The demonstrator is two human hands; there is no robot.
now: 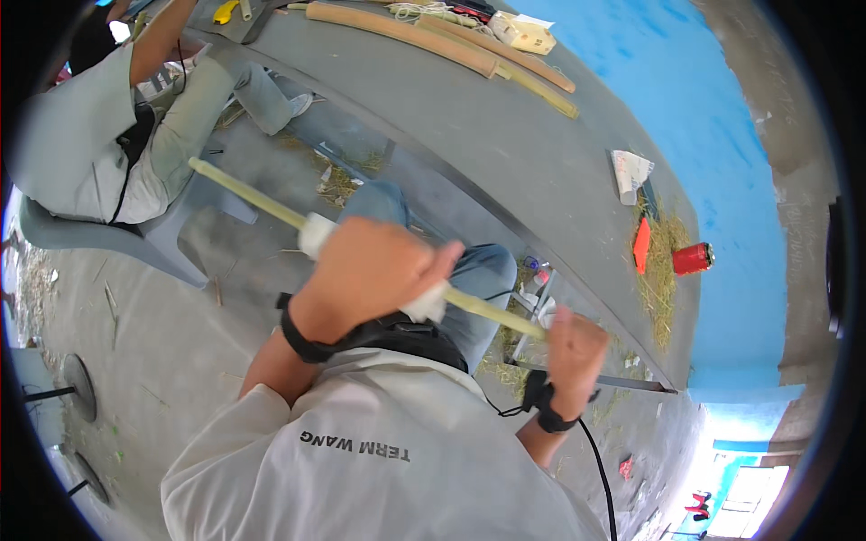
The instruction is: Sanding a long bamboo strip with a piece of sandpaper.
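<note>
A long, thin, pale yellow-green stick [244,192] slants across above my lap, from the far left down toward the right. My left hand [374,270] is closed around its middle with a wad of white tissue or cloth [314,236] wrapped about it; the wad sticks out on both sides of the fist. Closed at the stick's near right end is my right hand [577,350], slightly blurred. That end is hidden inside the fingers. Dark straps circle both wrists.
A long grey table [541,144] runs along the right, bearing long tan rods [406,38], a tissue pack [523,34], a red can [693,259], an orange-red tool [641,245] and plant shavings [665,298]. Another person [81,135] sits on a grey chair [99,239] at left.
</note>
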